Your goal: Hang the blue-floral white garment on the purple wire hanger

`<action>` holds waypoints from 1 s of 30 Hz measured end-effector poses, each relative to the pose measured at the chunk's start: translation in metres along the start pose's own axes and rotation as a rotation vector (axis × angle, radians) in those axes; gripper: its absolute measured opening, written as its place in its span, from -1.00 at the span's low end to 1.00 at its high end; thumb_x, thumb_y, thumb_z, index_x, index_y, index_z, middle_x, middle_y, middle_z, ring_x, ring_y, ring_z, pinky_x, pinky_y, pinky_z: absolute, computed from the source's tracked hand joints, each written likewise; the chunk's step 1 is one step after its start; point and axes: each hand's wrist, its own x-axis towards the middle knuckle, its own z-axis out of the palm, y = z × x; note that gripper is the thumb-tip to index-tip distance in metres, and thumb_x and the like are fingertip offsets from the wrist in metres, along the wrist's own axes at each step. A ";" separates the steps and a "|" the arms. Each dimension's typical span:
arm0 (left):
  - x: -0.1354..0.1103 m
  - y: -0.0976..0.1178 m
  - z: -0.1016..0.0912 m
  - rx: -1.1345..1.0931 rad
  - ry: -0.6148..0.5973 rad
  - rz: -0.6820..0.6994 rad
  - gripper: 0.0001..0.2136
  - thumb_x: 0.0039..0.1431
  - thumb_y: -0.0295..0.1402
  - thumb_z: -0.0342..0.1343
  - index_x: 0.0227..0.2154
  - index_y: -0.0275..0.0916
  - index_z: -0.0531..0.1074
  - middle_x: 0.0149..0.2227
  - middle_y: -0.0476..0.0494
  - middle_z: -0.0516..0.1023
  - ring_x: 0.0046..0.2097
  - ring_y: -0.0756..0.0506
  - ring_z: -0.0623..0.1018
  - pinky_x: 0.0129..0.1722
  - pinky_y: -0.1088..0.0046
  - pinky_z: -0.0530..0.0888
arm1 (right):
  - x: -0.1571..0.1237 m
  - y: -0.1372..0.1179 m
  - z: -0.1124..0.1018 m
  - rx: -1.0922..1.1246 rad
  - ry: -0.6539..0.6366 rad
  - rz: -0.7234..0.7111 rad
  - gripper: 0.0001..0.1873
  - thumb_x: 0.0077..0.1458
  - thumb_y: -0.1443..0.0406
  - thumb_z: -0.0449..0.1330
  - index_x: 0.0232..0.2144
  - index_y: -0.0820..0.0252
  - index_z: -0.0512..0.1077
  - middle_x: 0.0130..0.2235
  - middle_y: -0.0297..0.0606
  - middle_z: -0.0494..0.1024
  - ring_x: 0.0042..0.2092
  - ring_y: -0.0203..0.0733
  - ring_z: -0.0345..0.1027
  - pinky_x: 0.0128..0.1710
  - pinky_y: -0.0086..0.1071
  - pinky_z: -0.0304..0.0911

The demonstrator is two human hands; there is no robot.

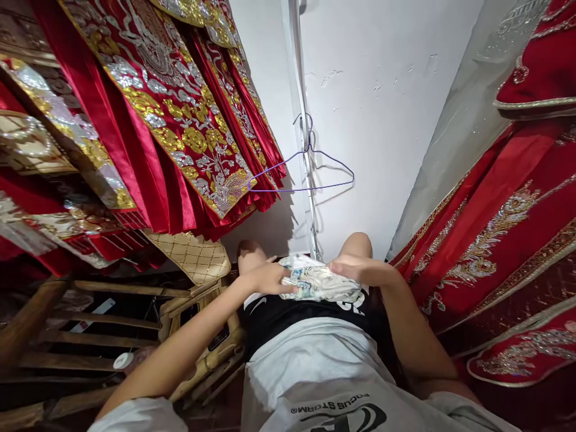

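Note:
A folded cloth, white with a swirling blue, green and yellowish pattern, lies across my lap on black shorts. On its left end rests my left hand, fingers apart and thumb sticking out. My right hand grips the upper right part of the cloth, with its thumb on top; the other fingers are mostly hidden. What garment the cloth might be, I cannot tell.
A purple wire hanger hangs on a white pole against the wall. Red embroidered garments hang at left, with more red beaded garments at right. A bamboo chair and a white-capped bottle are at lower left.

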 end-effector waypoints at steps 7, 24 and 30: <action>-0.013 -0.033 -0.084 0.216 0.301 -0.296 -0.91 -0.14 -0.41 0.30 -0.58 -0.16 0.48 -0.38 -0.16 0.62 -0.11 -0.28 0.58 0.06 0.27 0.35 | 0.034 -0.014 -0.090 -0.400 0.214 -0.005 -0.84 -0.14 0.29 0.30 -0.40 0.19 0.51 -0.45 -0.30 0.52 -0.48 -0.23 0.29 -0.49 -0.40 0.10; 0.040 0.025 -0.168 0.019 1.115 0.161 -0.88 0.36 -0.27 -0.05 -0.17 -0.16 0.33 -0.23 -0.11 0.47 -0.23 -0.11 0.47 -0.13 0.37 0.39 | 0.128 0.027 -0.141 -0.212 0.482 -0.243 -0.56 -0.07 -0.06 0.32 -0.43 0.23 0.55 -0.48 -0.32 0.49 -0.43 -0.22 0.29 -0.42 -0.38 0.15; 0.070 0.046 -0.194 0.294 0.820 0.156 -0.73 0.28 -0.35 -0.12 -0.19 -0.24 0.50 -0.20 -0.21 0.57 -0.14 -0.21 0.52 -0.08 0.27 0.40 | 0.105 0.010 -0.138 -0.199 0.423 -0.190 -0.59 -0.12 -0.01 0.38 -0.44 0.24 0.56 -0.49 -0.32 0.48 -0.44 -0.22 0.29 -0.42 -0.38 0.15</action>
